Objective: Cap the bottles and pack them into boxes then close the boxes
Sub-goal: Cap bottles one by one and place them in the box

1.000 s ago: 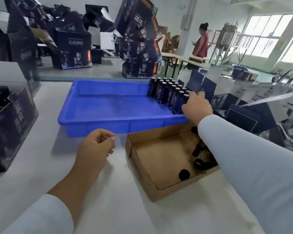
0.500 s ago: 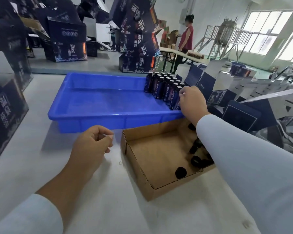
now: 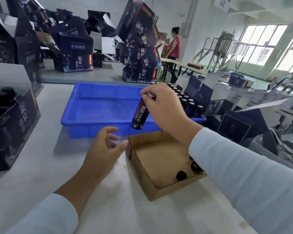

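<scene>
My right hand (image 3: 164,105) pinches a dark bottle (image 3: 140,114) by its top and holds it tilted in the air over the front wall of the blue tray (image 3: 98,112). Several more dark bottles (image 3: 186,102) stand in a row at the tray's right end. My left hand (image 3: 105,147) hovers below the bottle with fingers spread, holding nothing. A shallow cardboard tray (image 3: 152,166) in front of me holds a few black caps (image 3: 181,175), partly hidden by my right sleeve.
Dark printed boxes (image 3: 12,127) stand open at the left table edge, one with bottles inside. More dark boxes (image 3: 233,125) and flat cartons crowd the right side. Stacked boxes (image 3: 140,48) stand beyond the table. A person (image 3: 173,46) stands at a far table.
My right hand lifted one bottle out of the row and brought it left and toward me. My left hand opened from a loose fist and rose toward the bottle.
</scene>
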